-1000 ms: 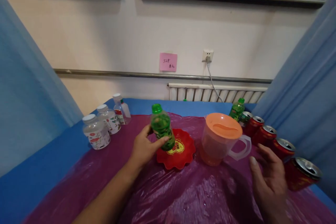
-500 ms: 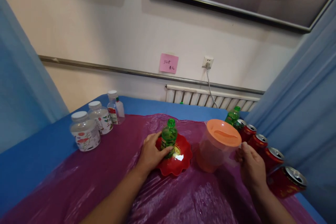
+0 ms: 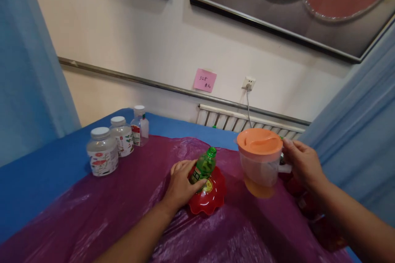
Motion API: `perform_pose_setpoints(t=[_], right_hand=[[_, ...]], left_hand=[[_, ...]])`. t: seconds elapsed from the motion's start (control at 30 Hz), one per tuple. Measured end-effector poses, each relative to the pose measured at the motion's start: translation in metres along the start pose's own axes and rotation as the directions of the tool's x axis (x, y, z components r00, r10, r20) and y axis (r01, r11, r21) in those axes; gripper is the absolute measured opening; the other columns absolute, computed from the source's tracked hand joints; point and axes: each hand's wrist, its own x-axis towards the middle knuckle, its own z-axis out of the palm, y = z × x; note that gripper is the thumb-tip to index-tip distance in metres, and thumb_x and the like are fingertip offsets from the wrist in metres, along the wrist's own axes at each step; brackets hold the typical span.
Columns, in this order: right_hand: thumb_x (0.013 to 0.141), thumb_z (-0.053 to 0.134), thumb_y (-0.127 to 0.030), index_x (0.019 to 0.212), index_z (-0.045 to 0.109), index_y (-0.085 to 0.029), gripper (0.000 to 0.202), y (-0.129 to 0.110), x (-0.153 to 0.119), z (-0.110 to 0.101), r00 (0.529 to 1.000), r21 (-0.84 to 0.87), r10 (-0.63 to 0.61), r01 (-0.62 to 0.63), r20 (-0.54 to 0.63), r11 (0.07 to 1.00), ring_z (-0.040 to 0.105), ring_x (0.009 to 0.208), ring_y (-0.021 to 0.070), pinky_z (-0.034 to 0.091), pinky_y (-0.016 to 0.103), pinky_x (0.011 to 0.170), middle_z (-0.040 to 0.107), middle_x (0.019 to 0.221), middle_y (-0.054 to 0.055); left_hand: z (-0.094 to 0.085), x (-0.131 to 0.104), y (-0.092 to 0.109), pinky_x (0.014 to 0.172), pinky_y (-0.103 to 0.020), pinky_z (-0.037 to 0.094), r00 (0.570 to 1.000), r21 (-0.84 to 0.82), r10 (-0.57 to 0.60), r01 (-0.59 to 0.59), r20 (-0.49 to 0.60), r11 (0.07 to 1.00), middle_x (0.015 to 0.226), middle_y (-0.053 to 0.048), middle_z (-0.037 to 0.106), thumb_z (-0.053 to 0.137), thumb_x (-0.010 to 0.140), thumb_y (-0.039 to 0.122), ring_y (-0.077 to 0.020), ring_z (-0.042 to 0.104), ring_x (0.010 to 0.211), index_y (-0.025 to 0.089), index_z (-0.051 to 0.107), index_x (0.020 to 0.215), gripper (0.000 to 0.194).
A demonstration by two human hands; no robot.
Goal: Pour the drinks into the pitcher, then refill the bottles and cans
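My left hand [image 3: 182, 181] is wrapped around a green plastic bottle [image 3: 203, 167], uncapped and tilted with its mouth to the right. The bottle is over a red scalloped plate [image 3: 212, 199]; whether its base touches the plate is hidden. On the right, my right hand [image 3: 304, 163] is closed at the upper handle of a clear plastic pitcher [image 3: 258, 169] with an orange lid [image 3: 259, 141]. The pitcher stands nearly upright, right of the plate and apart from the bottle. Part of the handle shows below my fingers.
Two clear jars with white lids [image 3: 102, 152] [image 3: 122, 137] and a clear bottle [image 3: 140, 127] line the left side. Red cans [image 3: 328, 232] stand on the right, partly behind my right arm. Purple plastic sheeting [image 3: 123, 205] covers the blue tabletop [image 3: 46, 168]. Blue curtains [image 3: 46, 49] flank it.
The green bottle has tipped from upright toward the right in my left hand. My right hand has risen with the pitcher, which has straightened. The view has shifted slightly.
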Motion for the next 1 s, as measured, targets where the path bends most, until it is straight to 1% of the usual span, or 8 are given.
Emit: perform_pose_setpoints(t=[0.1,0.23,0.4,0.5,0.63,0.73,0.87,1.0], right_hand=[[0.075,0.077,-0.065,0.065,0.059,-0.021,0.048,-0.025,0.022,0.005,0.994,-0.078,-0.067,0.074,0.089,0.994,0.031,0.046,0.0097,0.023,0.024,0.043,0.04,0.051,-0.006],[0.075,0.077,-0.066,0.063,0.058,-0.021,0.05,-0.048,0.04,0.015,0.973,-0.145,-0.114,0.145,0.203,0.979,0.03,0.047,0.0096,0.023,0.024,0.044,0.038,0.051,-0.006],[0.07,0.078,-0.07,0.057,0.055,-0.021,0.055,-0.075,0.04,0.031,0.947,-0.241,-0.171,0.239,0.273,0.941,0.033,0.049,0.0095,0.027,0.025,0.045,0.038,0.052,-0.005],[0.067,0.076,-0.075,0.053,0.052,-0.022,0.06,-0.087,0.037,0.039,0.928,-0.278,-0.196,0.288,0.316,0.916,0.03,0.048,0.0095,0.025,0.025,0.044,0.034,0.05,-0.006],[0.068,0.073,-0.078,0.052,0.051,-0.022,0.062,-0.094,0.037,0.045,0.901,-0.325,-0.222,0.35,0.372,0.879,0.031,0.049,0.0098,0.025,0.024,0.044,0.034,0.049,-0.005],[0.068,0.072,-0.079,0.05,0.046,-0.022,0.065,-0.096,0.037,0.048,0.885,-0.36,-0.248,0.396,0.394,0.845,0.031,0.049,0.0098,0.025,0.024,0.044,0.034,0.048,-0.005],[0.067,0.072,-0.08,0.05,0.047,-0.022,0.065,-0.098,0.038,0.052,0.886,-0.38,-0.24,0.397,0.398,0.835,0.029,0.048,0.0096,0.022,0.025,0.044,0.032,0.049,-0.005],[0.067,0.073,-0.079,0.052,0.05,-0.022,0.063,-0.1,0.037,0.053,0.87,-0.38,-0.241,0.417,0.431,0.825,0.03,0.051,0.0103,0.024,0.026,0.046,0.032,0.052,-0.005]], left_hand=[[-0.002,0.0,0.004,0.106,-0.053,0.04,1.0,-0.021,-0.002,0.002,0.015,1.0,0.12,-0.007,0.071,0.085,0.068,0.035,-0.0323,0.06,0.117,0.027,0.066,0.126,0.061],[-0.004,-0.001,0.007,0.107,-0.052,0.04,1.0,-0.052,-0.008,0.009,0.017,0.999,0.121,-0.008,0.071,0.085,0.067,0.034,-0.0319,0.06,0.118,0.026,0.067,0.126,0.062],[-0.005,-0.002,0.009,0.107,-0.054,0.04,1.0,-0.076,0.001,0.0,0.012,0.997,0.12,-0.008,0.071,0.085,0.066,0.035,-0.033,0.06,0.117,0.027,0.067,0.125,0.061],[-0.005,-0.002,0.009,0.106,-0.055,0.04,1.0,-0.093,0.009,-0.008,0.014,0.996,0.12,-0.007,0.072,0.085,0.066,0.035,-0.0334,0.06,0.117,0.028,0.067,0.123,0.06],[-0.005,-0.003,0.009,0.106,-0.054,0.04,1.0,-0.113,0.013,-0.012,0.012,0.994,0.12,-0.007,0.071,0.085,0.065,0.036,-0.0329,0.06,0.117,0.028,0.067,0.123,0.061],[-0.005,-0.003,0.01,0.106,-0.053,0.04,1.0,-0.116,0.016,-0.013,0.022,0.993,0.121,-0.008,0.071,0.085,0.065,0.036,-0.0327,0.06,0.117,0.026,0.067,0.124,0.062],[-0.006,-0.003,0.012,0.106,-0.052,0.04,0.999,-0.114,0.02,-0.016,0.034,0.993,0.119,-0.009,0.072,0.085,0.065,0.037,-0.0326,0.06,0.116,0.026,0.068,0.124,0.063],[-0.007,-0.004,0.014,0.106,-0.051,0.04,0.999,-0.115,0.016,-0.011,0.044,0.993,0.119,-0.008,0.072,0.086,0.065,0.035,-0.0318,0.06,0.116,0.025,0.067,0.125,0.063]])
